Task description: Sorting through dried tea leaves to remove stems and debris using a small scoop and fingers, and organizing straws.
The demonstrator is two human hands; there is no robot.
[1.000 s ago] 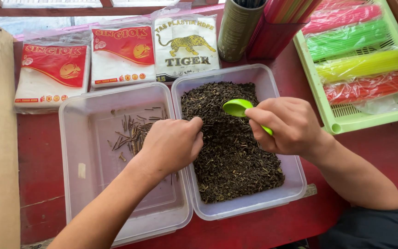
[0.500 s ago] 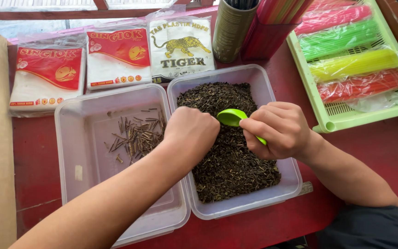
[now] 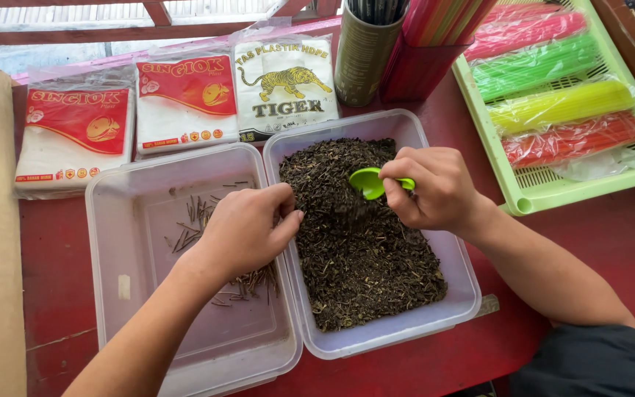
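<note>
Left hand (image 3: 248, 228) hangs over the seam between two clear tubs, its fingertips pinched together above the near-right part of the left tub (image 3: 112, 242); whether a stem sits in the pinch cannot be told. Under and just left of it lies a small scatter of pale stems (image 3: 192, 224), most of them running near-to-far. To its right, touching wall to wall, stands the right tub (image 3: 464, 283), filled with dark loose tea leaves (image 3: 361, 257). The tea lies right of the left hand's fingertips, just across the shared rims, so that hand is near both the stems and the left edge of the heap.

Right hand (image 3: 435, 187) is over the far part of the tea, closed around the handle of a green scoop (image 3: 369, 181). The scoop's long axis runs left to right, bowl pointing left toward the other hand and tipped down just above the leaves. The two hands are near each other, not touching, with the scoop's bowl between them.
</note>
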